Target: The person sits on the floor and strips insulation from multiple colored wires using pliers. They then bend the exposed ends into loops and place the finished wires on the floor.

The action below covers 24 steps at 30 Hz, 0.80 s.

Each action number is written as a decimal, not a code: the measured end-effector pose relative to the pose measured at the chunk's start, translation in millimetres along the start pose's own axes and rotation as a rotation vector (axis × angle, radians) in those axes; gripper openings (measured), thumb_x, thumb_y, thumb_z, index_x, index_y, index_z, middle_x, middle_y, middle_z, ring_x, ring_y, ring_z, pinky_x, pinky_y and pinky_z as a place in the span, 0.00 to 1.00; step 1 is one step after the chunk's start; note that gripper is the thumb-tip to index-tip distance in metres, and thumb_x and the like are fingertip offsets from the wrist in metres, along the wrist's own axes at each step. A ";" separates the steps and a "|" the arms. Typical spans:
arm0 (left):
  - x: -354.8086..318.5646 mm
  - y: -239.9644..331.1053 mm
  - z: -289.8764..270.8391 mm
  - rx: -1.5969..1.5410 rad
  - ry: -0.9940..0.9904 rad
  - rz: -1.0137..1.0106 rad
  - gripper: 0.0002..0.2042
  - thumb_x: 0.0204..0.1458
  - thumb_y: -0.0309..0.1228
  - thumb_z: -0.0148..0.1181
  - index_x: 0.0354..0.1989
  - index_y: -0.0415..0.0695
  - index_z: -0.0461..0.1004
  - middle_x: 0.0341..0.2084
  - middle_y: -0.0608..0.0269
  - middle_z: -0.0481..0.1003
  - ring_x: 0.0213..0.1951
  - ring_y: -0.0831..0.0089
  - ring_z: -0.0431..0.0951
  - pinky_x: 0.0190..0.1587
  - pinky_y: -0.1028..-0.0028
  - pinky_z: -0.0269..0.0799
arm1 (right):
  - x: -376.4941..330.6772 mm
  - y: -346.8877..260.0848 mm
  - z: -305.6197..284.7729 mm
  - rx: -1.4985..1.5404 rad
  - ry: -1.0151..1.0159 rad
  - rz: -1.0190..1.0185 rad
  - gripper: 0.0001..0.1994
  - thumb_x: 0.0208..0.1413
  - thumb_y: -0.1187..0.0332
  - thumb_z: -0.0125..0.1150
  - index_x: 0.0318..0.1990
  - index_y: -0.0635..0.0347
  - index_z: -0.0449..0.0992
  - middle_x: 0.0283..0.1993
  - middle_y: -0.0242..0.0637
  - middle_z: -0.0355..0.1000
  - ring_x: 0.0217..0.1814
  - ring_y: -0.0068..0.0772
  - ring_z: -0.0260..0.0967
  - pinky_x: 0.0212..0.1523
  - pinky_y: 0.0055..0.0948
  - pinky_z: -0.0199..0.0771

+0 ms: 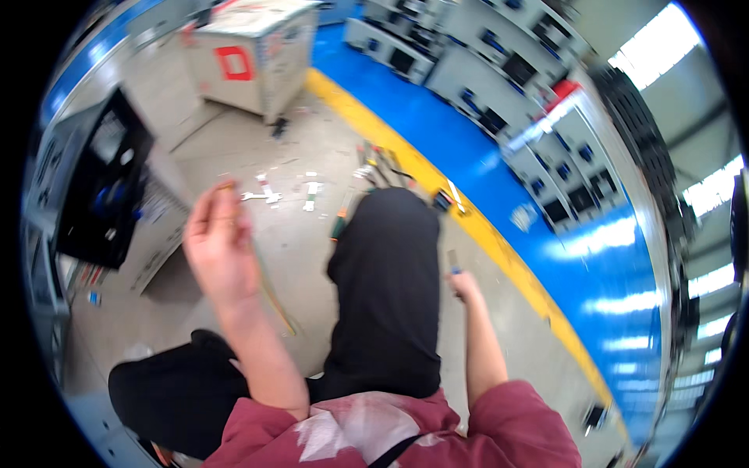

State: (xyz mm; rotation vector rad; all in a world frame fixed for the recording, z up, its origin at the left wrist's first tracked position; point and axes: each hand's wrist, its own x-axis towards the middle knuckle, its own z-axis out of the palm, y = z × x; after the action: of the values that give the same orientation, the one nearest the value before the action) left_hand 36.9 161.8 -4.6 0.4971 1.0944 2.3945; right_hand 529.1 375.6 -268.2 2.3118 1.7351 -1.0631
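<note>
My left hand (221,230) is raised over the floor, its fingers pinched together on the end of a thin yellow-green wire (271,296). The wire hangs down beside my wrist, and a small orange-brown bit shows at the fingertips. Low beyond my knee on the right, my right hand (466,287) is closed around a slim tool (453,262) with a blue part and a greyish tip; blur hides its exact kind. On the floor ahead lie a green-and-orange-handled screwdriver (340,222), several hand tools (380,165) and a wrench-shaped metal piece (263,194).
A grey cabinet (168,226) with a dark front panel (105,183) stands close on the left. A pale cart (257,58) is farther ahead. A yellow line (374,129) borders blue flooring (406,105); racks of equipment (484,86) stand beyond. Small white-green pieces (311,192) lie ahead.
</note>
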 end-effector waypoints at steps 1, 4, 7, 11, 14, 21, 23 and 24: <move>3.7 -10.2 4.8 -0.065 -0.088 -0.021 0.11 0.68 0.27 0.60 0.53 0.35 0.80 0.43 0.60 0.81 0.29 0.84 0.69 0.26 0.83 0.60 | 31.6 66.4 15.5 -0.056 0.059 0.081 0.19 0.54 0.54 0.71 0.28 0.62 0.77 0.19 0.42 0.71 0.17 0.44 0.69 0.21 0.42 0.71; 5.5 -18.9 19.2 -0.094 -0.036 -0.058 0.12 0.68 0.28 0.61 0.54 0.34 0.79 0.40 0.63 0.78 0.28 0.83 0.66 0.26 0.83 0.55 | 20.3 145.5 102.3 -0.213 0.146 0.198 0.24 0.49 0.58 0.74 0.50 0.62 0.76 0.47 0.49 0.75 0.48 0.49 0.74 0.47 0.47 0.75; 8.9 5.3 -16.5 -0.013 -0.125 -0.066 0.13 0.69 0.29 0.58 0.55 0.34 0.77 0.41 0.62 0.76 0.29 0.83 0.66 0.25 0.83 0.55 | -60.2 96.5 186.5 -0.224 0.322 0.185 0.41 0.47 0.56 0.76 0.68 0.59 0.64 0.67 0.47 0.63 0.73 0.50 0.57 0.68 0.52 0.62; 4.0 8.0 -0.7 0.007 -0.175 -0.068 0.12 0.70 0.29 0.57 0.55 0.34 0.77 0.40 0.63 0.76 0.28 0.83 0.66 0.24 0.82 0.55 | -106.6 66.3 196.3 -0.248 0.185 -0.224 0.42 0.46 0.55 0.80 0.67 0.57 0.64 0.64 0.45 0.62 0.73 0.54 0.56 0.69 0.55 0.62; -4.4 16.3 10.8 0.072 -0.158 -0.075 0.12 0.70 0.29 0.57 0.55 0.33 0.76 0.39 0.65 0.75 0.29 0.84 0.65 0.23 0.83 0.54 | -108.0 45.4 203.4 -0.390 0.048 -0.201 0.44 0.47 0.53 0.80 0.68 0.60 0.63 0.64 0.49 0.62 0.72 0.54 0.60 0.65 0.51 0.70; -29.1 19.6 52.6 0.114 -0.171 -0.108 0.11 0.68 0.28 0.60 0.52 0.34 0.77 0.34 0.67 0.75 0.25 0.86 0.68 0.20 0.84 0.54 | -36.8 95.8 193.7 0.066 -0.345 0.152 0.16 0.55 0.68 0.59 0.51 0.61 0.69 0.41 0.49 0.73 0.40 0.52 0.77 0.32 0.43 0.80; -40.1 24.7 77.8 0.062 -0.294 -0.141 0.09 0.66 0.26 0.61 0.49 0.34 0.80 0.28 0.69 0.72 0.22 0.87 0.66 0.20 0.83 0.54 | -13.0 120.0 173.1 1.358 -0.417 0.491 0.11 0.49 0.75 0.48 0.41 0.56 0.68 0.32 0.43 0.70 0.25 0.42 0.69 0.15 0.35 0.63; -48.0 27.0 77.4 0.146 -0.291 -0.119 0.08 0.66 0.25 0.60 0.48 0.35 0.81 0.29 0.69 0.72 0.22 0.87 0.66 0.21 0.83 0.55 | -24.4 92.5 162.7 1.522 -0.424 0.476 0.10 0.47 0.76 0.48 0.38 0.55 0.66 0.32 0.42 0.69 0.25 0.38 0.66 0.15 0.30 0.57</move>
State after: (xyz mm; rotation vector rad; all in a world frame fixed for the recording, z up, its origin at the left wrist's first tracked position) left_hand 108.3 167.2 57.8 0.7791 1.1354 2.0704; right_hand 527.6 251.1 -410.0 2.3133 -0.0657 -2.9734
